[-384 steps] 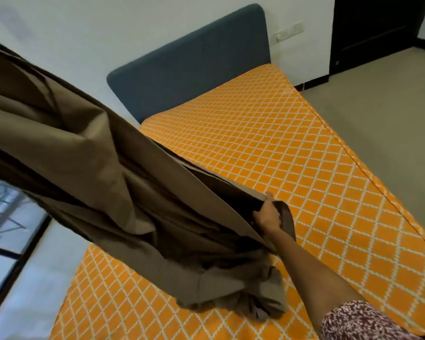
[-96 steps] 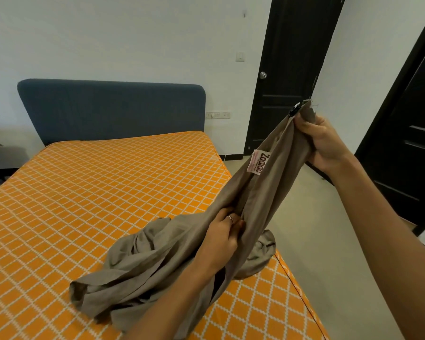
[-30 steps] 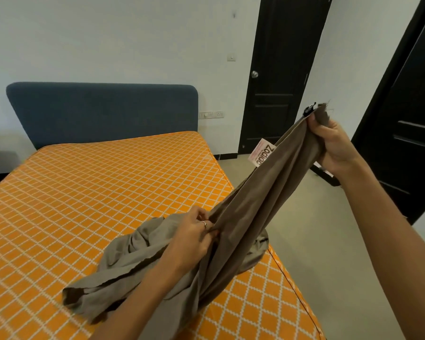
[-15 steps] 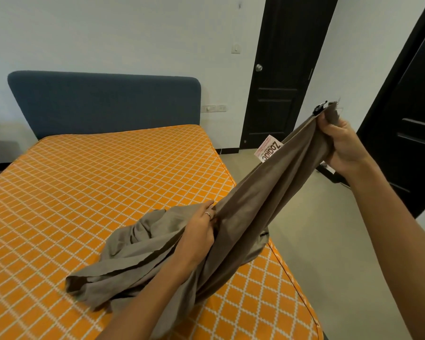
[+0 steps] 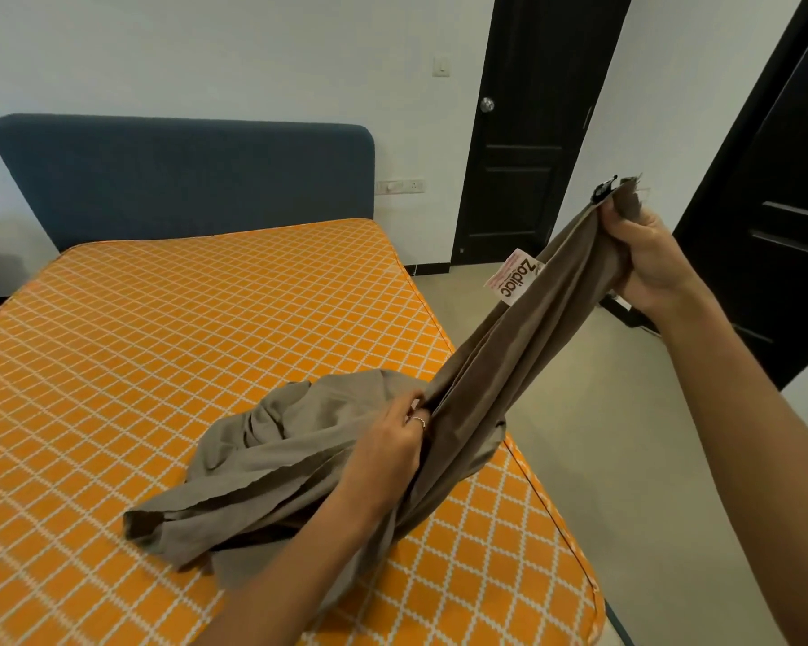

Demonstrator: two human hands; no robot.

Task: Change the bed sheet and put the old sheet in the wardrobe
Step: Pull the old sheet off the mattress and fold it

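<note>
A taupe bed sheet point(image 5: 299, 440) lies bunched on the bare orange mattress point(image 5: 159, 328) with white diamond lines. One end of the sheet is stretched up to the right. My right hand point(image 5: 644, 263) grips that raised end, which has a white label reading Zodiac just below it. My left hand point(image 5: 393, 440), wearing a ring, pinches the sheet lower down, above the mattress's right edge.
A blue padded headboard point(image 5: 183, 174) stands against the white wall. A black door point(image 5: 528, 132) with a round knob is beyond the bed's far right corner. Another dark door point(image 5: 784, 216) stands at the right. Grey floor point(image 5: 626, 459) runs along the bed's right side.
My left hand has slid a little along the sheet toward the raised end. My right hand holds the top end at about the same height. The view has shifted slightly.
</note>
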